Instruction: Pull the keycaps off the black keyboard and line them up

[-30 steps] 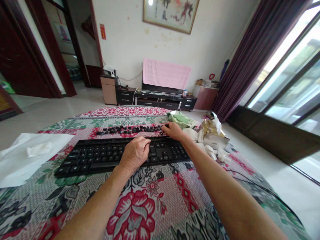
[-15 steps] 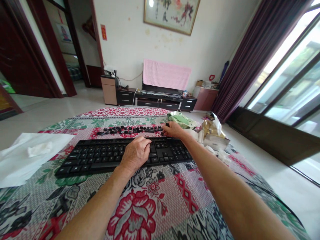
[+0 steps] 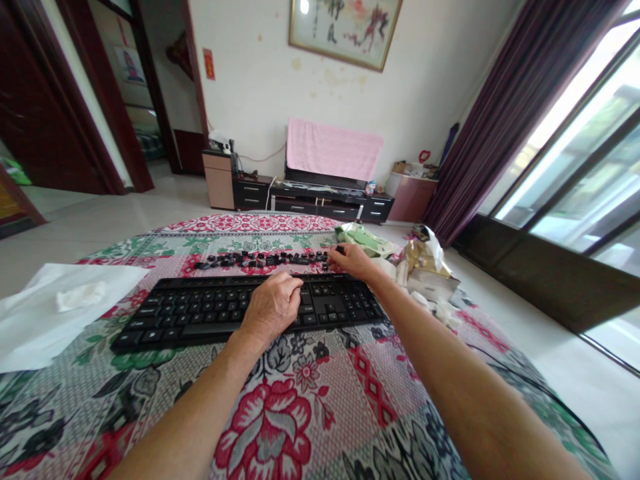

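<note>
A black keyboard (image 3: 210, 330) lies on the patterned tablecloth, with bare gaps among the keys on its right part. My left hand (image 3: 274, 300) rests over the keyboard's middle, fingers curled and pressed together. Whatever is under those fingertips is hidden. Just beyond the keyboard's back edge, at its right, my right hand (image 3: 353, 260) is closed in a pinch on a small black keycap (image 3: 341, 250). Several loose black keycaps (image 3: 273, 259) are spread in a row behind the keyboard, running up to my right fingertips.
White paper (image 3: 30, 333) with a crumpled tissue (image 3: 81, 297) lies at the left. A green packet (image 3: 363, 237), a gold-and-white bag (image 3: 425, 263) and crumpled tissues (image 3: 445, 312) sit at the right. A black cable (image 3: 540, 383) trails over the table's right side.
My right hand has shifted slightly to the right, with the black keycap still between its fingers. My left hand stays in place on the keyboard.
</note>
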Tool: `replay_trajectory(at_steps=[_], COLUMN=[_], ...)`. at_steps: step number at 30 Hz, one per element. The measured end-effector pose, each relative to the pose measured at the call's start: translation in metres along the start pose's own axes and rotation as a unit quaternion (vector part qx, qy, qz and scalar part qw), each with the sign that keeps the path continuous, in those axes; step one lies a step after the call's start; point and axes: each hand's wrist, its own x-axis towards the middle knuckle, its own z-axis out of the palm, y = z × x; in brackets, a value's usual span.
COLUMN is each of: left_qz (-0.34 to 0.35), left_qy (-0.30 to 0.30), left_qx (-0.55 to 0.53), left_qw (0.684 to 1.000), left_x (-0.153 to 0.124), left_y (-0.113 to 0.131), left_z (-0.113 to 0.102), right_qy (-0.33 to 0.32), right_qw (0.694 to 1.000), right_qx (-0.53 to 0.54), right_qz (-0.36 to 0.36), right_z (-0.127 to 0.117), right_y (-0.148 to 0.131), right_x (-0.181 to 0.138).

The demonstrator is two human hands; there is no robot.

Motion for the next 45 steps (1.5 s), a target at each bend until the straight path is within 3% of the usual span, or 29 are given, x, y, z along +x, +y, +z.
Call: replay_trajectory(at_steps=[9, 15, 23, 45], left_qz=[-0.008, -0.007, 0.000, -0.007], left_qy=[-0.005, -0.006, -0.001, -0.005], left_qx=[0.000, -0.005, -0.005, -0.002], left_qw=[1.000, 1.000, 1.000, 1.000], left_x=[0.000, 0.001, 0.000, 0.000], left_y=[0.002, 0.001, 0.001, 0.000], left_z=[-0.001, -0.001, -0.001, 0.000], right_qy=[0.058, 0.082, 0.033, 0.067], right_qw=[0.997, 0.996, 0.999, 0.996], right_qx=[-0.022, -0.006, 0.014, -0.037], right_qz=[-0.045, -0.038, -0.012, -0.052], right_z=[0.004, 0.002, 0.008, 0.012], right_y=[0.008, 0.003, 0.001, 0.021], right_x=[0.010, 0.007, -0.005, 0.012])
